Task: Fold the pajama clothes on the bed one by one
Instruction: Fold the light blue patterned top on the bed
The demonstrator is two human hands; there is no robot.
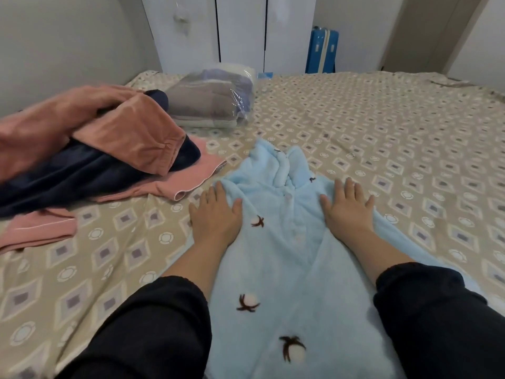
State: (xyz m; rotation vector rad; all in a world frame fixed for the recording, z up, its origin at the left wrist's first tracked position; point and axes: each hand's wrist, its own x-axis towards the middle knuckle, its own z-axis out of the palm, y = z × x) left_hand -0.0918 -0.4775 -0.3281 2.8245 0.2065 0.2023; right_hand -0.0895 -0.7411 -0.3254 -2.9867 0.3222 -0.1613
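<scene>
A light blue fleece pajama top [284, 258] with brown-and-white cotton-flower marks lies spread on the bed in front of me, collar pointing away. My left hand [216, 212] presses flat on its left shoulder, fingers straight. On the right shoulder my right hand [347, 209] lies flat as well, fingers spread. A heap of unfolded pajamas sits to the left: a salmon-pink piece [90, 127] on top of a navy piece [82, 173], with another pink piece [35, 228] nearer me.
The bed has a beige sheet [396, 138] with a diamond pattern. A clear plastic bag of folded fabrics [213, 99] sits at the far left by the wall. White wardrobe doors [240, 31] and a blue case [322, 50] stand beyond the bed.
</scene>
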